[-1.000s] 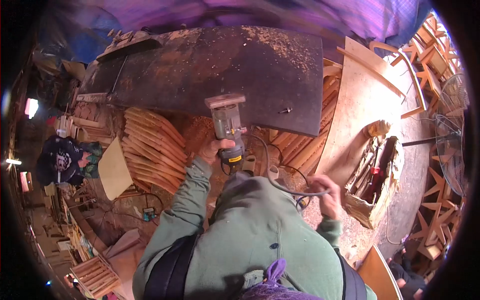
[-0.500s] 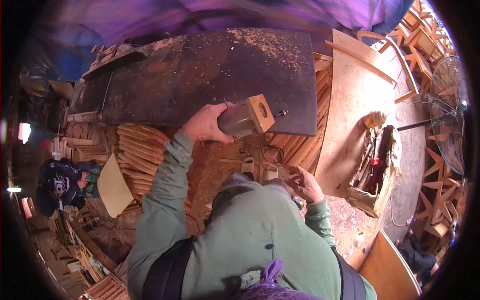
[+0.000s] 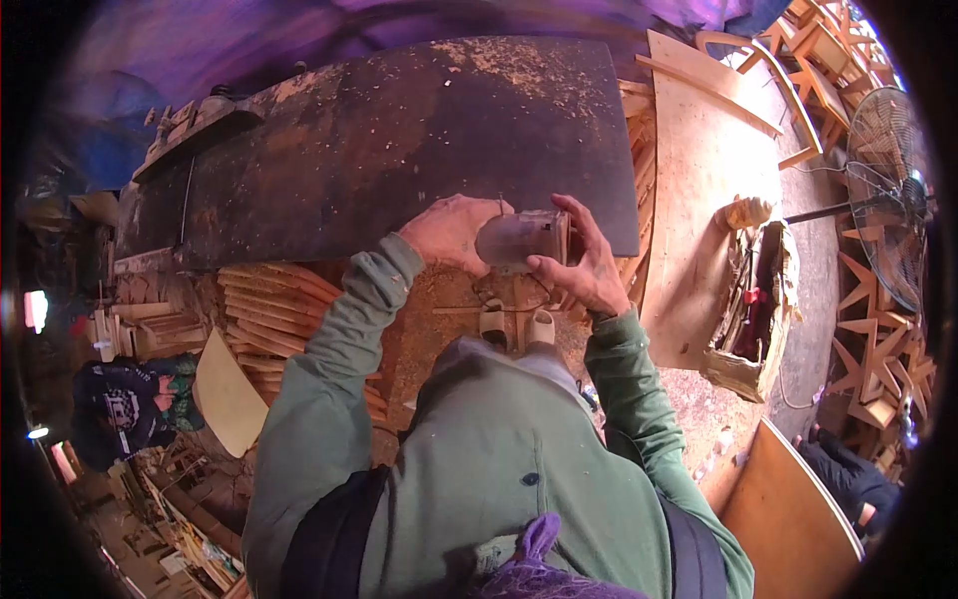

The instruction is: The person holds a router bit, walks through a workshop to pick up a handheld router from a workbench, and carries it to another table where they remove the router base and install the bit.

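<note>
Between my hands is a trim router (image 3: 514, 240), a grey cylinder with a square plate at its right end. My left hand (image 3: 451, 234) is closed round its left end. At the other end, my right hand (image 3: 596, 268) grips the square plate between thumb and fingers. The tool lies sideways above the front edge of the dark workbench (image 3: 369, 170). A thin pin sticks up beside my left fingers. The plate's outer face is turned away and partly covered by my right hand.
Sawdust lies on the bench's far right. Stacked curved wooden strips (image 3: 269, 309) sit below its front edge. At the right are a plywood sheet (image 3: 699, 200), a long tool-filled box (image 3: 743, 319) and a fan (image 3: 883, 180). Other people (image 3: 125, 409) are at the far left and lower right.
My right hand has risen from low by my lap and taken hold of the plate end. The router has turned, so the round hole in its plate no longer shows.
</note>
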Motion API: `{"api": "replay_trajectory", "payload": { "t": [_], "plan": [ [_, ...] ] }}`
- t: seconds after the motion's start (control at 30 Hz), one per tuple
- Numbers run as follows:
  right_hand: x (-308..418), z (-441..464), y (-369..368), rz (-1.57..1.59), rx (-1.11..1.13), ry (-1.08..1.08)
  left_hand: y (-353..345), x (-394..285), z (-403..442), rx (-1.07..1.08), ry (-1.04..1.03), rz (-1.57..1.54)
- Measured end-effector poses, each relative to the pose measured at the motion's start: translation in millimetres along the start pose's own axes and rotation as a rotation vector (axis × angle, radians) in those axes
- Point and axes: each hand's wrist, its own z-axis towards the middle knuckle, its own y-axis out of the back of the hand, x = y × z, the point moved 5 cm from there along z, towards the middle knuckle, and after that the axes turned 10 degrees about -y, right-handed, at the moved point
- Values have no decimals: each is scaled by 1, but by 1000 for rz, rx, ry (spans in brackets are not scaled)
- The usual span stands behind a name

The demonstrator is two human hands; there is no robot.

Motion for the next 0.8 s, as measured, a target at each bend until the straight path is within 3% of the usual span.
{"api": "replay_trajectory", "payload": {
  "t": [0.1, 0.2, 0.47, 0.57, 0.7, 0.8],
  "plan": [
    [-6, 10, -9, 28, -40, -58, -9, 23, -10, -158, -70, 259],
    [-5, 19, -21, 43, -87, -105, -17, 38, -12, -179, -17, 324],
    [-13, 28, -32, -50, -60, -162, -14, 60, -23, -235, -68, 345],
    [11, 20, -30, 35, 98, -186, -8, 64, -29, -236, -91, 288],
    [-15, 28, -3, 96, 19, -56, -4, 80, -32, -238, -29, 247],
    [-34, 36, 32, -449, -256, 112, 4, 79, -23, 1, 157, 212]
  ]
}}
